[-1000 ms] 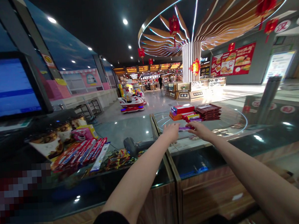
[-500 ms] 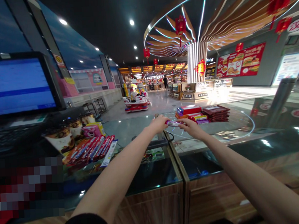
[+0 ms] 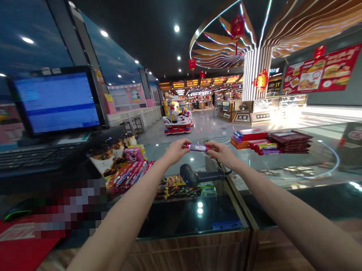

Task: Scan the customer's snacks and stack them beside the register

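Over the glass counter [image 3: 184,217], the left hand [image 3: 176,151] and right hand [image 3: 222,153] pinch a slim purple roll [image 3: 198,147] by its ends. Nearer lies a dark, rounded scanner [image 3: 194,176].

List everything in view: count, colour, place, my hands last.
Wrapped roll: one, purple, centre
Scanner: one, black, on glass counter
Monitor: one, black, blue screen, left
Keyboard: one, black, before monitor
Mat: one, red, lower left
Cups: three, white and brown, beside keyboard
Small box: one, pink, beside cups
Red rolls: several, red, before small box
Brown packets: several, brown, right side
Mixed goods: several, multicoloured, left of brown packets
Ride: one, white and red, background
Lanterns: at least four, red, overhead
Pillar: one, white-striped, background right
Food signage: count unclear, red, far right
Left hand: one, bare, on roll's left end
Right hand: one, bare, on roll's right end
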{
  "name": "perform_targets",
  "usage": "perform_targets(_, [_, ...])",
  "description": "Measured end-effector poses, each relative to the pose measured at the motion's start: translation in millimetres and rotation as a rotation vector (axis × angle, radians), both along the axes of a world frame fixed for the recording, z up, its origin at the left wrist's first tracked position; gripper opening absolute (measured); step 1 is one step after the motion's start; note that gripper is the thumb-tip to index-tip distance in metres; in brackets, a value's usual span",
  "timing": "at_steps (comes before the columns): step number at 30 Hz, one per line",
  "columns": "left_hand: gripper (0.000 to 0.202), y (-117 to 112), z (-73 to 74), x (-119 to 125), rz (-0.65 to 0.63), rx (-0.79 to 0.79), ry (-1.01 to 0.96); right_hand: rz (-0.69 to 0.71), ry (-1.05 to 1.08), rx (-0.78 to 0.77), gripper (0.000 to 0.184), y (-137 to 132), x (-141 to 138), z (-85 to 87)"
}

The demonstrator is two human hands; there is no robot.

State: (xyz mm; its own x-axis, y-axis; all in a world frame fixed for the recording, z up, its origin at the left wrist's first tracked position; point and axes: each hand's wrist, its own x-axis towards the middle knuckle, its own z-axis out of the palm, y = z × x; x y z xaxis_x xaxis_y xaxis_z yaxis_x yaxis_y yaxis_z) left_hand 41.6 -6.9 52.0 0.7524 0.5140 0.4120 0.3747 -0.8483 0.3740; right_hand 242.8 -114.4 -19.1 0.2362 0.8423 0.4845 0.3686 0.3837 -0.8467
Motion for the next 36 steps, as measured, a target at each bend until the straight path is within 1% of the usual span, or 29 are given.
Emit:
perform_targets(3, [0.032,5.0,-5.9,-16.5,0.015,-0.022,-0.084,0.038,-0.004,0.000,0.036,10.4,-12.0,-0.2])
perform_targets(6, [0.031,5.9,-13.6,-28.8,0.056,-0.030,-0.125,0.054,-0.019,-0.025,0.036,19.3,-19.1,-2.1])
perform_targets(10, [0.031,4.9,-30.5,-40.6,0.113,-0.090,-0.181,0.074,-0.009,-0.063,0.041,27.8,-23.2,-9.4])
perform_targets(14, [0.030,6.7,-48.3,-49.2,0.133,-0.118,-0.206,0.077,-0.043,-0.106,0.045,27.7,-24.5,-17.6])
perform_targets(17, [0.028,9.4,-55.1,-54.1,0.141,-0.085,-0.174,0.043,-0.216,-0.099,0.045,19.0,-23.8,-15.8])
perform_targets(19, [0.027,11.5,-57.6,-56.3,0.169,-0.071,-0.149,0.052,-0.369,-0.085,0.046,9.1,-23.0,-9.4])
perform_targets(22, [0.025,15.0,-62.6,-57.2,0.219,-0.043,-0.098,0.090,-0.497,-0.116,0.047,-8.0,-21.9,4.1])
perform_targets(25, [0.022,17.3,-69.7,-56.5,0.244,-0.013,-0.050,0.104,-0.585,-0.170,0.043,-22.4,-21.1,15.3])
perform_targets(27, [0.022,17.1,-74.0,-56.5,0.255,-0.003,-0.032,0.133,-0.603,-0.195,0.039,-29.3,-20.8,19.8])
perform_targets(29, [0.022,15.9,-76.6,-57.2,0.270,0.009,0.000,0.169,-0.601,-0.238,0.040,-34.6,-20.9,22.3])
perform_targets(31, [0.022,14.5,-77.6,-58.7,0.294,0.018,0.041,0.207,-0.601,-0.283,0.047,-38.3,-21.5,23.2])
perform_targets(33, [0.022,13.7,-77.7,-60.5,0.313,0.011,0.073,0.254,-0.607,-0.307,0.057,-40.8,-22.7,22.5])
perform_targets(36, [0.023,14.4,-77.8,-63.1,0.299,-0.025,0.074,0.313,-0.610,-0.341,0.072,-42.5,-26.3,19.0])
